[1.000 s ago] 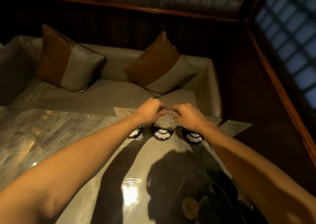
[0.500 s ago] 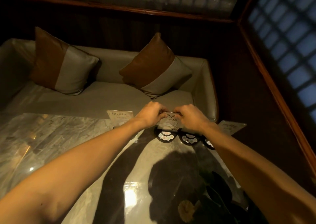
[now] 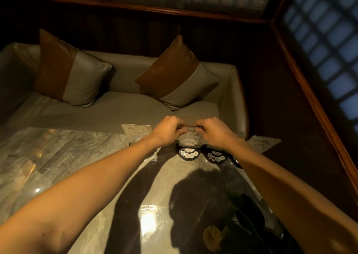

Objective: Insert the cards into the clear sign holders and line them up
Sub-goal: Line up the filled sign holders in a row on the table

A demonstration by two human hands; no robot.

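Left hand and right hand cover top corners of middle clear acrylic sign holder; fingertips hidden behind it. Card print too small to read fully. Third black oval button remote mostly hidden under right forearm. Dark-leaved plant with yellow flower cut by bottom edge.
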